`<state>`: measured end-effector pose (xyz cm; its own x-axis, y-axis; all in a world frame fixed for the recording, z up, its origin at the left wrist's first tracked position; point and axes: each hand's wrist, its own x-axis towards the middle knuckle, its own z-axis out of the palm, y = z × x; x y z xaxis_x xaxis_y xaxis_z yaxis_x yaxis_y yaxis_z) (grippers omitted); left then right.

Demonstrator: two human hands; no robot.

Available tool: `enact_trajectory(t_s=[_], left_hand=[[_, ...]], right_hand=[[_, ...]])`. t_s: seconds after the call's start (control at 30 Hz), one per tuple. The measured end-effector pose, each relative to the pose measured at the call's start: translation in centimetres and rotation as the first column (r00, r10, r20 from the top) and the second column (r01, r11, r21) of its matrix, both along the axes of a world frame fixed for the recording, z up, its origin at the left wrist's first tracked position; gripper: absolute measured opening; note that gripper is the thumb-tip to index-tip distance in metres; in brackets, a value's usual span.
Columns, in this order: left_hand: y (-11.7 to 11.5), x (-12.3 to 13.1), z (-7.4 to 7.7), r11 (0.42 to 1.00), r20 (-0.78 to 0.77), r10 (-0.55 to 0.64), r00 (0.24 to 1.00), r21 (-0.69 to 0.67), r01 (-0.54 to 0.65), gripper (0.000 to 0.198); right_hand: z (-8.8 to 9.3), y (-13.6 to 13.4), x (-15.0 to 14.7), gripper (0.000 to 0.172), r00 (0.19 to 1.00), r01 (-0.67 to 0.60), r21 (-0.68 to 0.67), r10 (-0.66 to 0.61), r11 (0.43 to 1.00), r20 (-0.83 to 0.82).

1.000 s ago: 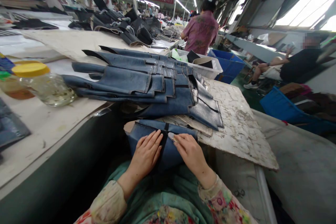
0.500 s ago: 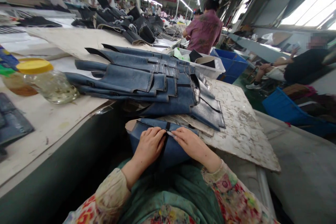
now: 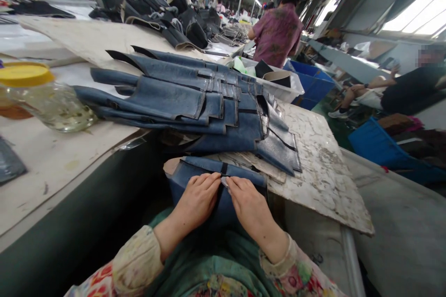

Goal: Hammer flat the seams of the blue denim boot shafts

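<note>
A blue leather-like piece (image 3: 205, 163) with a black strip across its edge rests at my lap, against the table front. My left hand (image 3: 198, 197) is closed on its upper edge, thumb hidden beneath. Close beside it, my right hand (image 3: 249, 202) grips the same edge, fingers pressed together. A small whitish, shiny bit (image 3: 224, 181) shows at the right fingertips; what it is I cannot tell. Just beyond lies an overlapping stack of blue leather-like pieces (image 3: 167, 97) with dark cut edges.
A worn, peeling board (image 3: 320, 167) sits under the stack's right end. On the left stands a clear jar (image 3: 66, 106) with a yellow lid. Black pieces (image 3: 195, 37) are heaped farther back. Beyond the stack are a white bin (image 3: 291, 93), a blue bin (image 3: 311, 79) and a person (image 3: 278, 32).
My right hand has turned so its fingers point more forward, still at the same edge. My left hand stays nearly in place. The view has shifted slightly.
</note>
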<state>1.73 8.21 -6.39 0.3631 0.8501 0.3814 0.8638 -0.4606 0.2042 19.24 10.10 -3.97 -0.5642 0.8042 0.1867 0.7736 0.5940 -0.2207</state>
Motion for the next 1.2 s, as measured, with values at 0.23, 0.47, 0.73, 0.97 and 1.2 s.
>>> enact_trajectory(t_s=[0.23, 0.47, 0.73, 0.97, 1.2], left_hand=[[0.3, 0.2, 0.3, 1.000, 0.037, 0.022, 0.999, -0.009, -0.021, 0.027], [0.5, 0.2, 0.0, 0.999, 0.077, 0.027, 0.997, 0.020, -0.029, 0.025], [0.2, 0.0, -0.1, 0.999, 0.103, 0.051, 0.993, -0.010, -0.050, 0.027], [-0.3, -1.2, -0.2, 0.982, 0.048, 0.178, 0.983, 0.053, -0.181, 0.032], [-0.5, -1.3, -0.4, 0.980, 0.058, 0.194, 0.979, 0.039, -0.196, 0.033]], right_hand=[[0.3, 0.9, -1.1, 0.040, 0.995, 0.034, 0.046, -0.038, 0.998, 0.093], [0.3, 1.7, -1.4, 0.041, 0.992, 0.035, 0.033, -0.039, 0.999, 0.119], [-0.9, 2.5, -0.2, 0.037, 0.988, -0.021, 0.059, 0.030, 0.998, -0.149], [3.8, 2.0, 0.4, 0.035, 0.969, -0.033, 0.108, 0.059, 0.994, -0.241], [1.2, 1.4, -1.9, 0.031, 0.988, -0.077, 0.062, 0.084, 0.995, -0.127]])
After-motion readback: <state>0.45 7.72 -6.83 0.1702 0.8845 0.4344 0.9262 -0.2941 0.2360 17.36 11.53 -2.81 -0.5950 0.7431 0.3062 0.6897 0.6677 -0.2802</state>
